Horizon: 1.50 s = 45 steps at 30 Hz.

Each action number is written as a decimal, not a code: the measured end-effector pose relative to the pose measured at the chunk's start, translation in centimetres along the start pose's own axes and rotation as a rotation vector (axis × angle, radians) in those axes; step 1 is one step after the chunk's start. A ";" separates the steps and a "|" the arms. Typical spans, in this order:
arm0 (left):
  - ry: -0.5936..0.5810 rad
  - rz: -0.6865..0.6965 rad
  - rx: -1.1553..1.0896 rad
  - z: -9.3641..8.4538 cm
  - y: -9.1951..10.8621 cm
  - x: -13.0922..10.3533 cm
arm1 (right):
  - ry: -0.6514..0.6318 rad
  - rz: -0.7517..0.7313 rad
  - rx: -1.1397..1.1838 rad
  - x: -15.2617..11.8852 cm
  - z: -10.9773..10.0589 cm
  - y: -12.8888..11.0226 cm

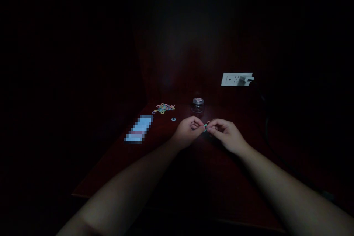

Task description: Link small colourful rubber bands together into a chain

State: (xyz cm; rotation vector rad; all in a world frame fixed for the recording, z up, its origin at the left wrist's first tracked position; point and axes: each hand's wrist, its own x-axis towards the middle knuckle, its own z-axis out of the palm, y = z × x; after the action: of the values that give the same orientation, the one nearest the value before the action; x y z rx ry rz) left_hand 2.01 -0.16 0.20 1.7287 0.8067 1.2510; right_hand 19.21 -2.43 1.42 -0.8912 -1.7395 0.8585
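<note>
My left hand and my right hand meet above the dark red table. A small green hair tie is pinched between their fingertips, both hands closed on it. Something pale orange shows just behind the fingers, too small to make out. Beyond my left hand, a single light-blue hair tie lies by itself. A loose pile of multicoloured hair ties sits further back on the left. Just past my hands stands a small clear jar with its lid on.
A blurred-out, lit rectangular phone-like object lies at the left of the dark red table. On the back wall is a white socket with a plug in it. Its dark cable runs down the right side. The surroundings are very dark.
</note>
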 end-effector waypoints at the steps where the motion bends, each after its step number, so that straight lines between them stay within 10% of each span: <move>1: 0.000 0.007 0.002 0.0 0.0 0.0 | 0.007 0.008 0.003 0.0 0.0 0.1; 45: -0.128 -0.100 -0.071 -0.3 -0.3 0.0 | 0.041 -0.087 -0.064 0.1 -0.3 -0.1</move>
State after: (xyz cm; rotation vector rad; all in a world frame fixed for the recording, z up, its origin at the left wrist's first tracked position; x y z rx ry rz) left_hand 1.72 0.01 -0.04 1.6726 0.7554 1.0780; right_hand 19.42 -2.32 1.60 -0.8628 -1.7650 0.7263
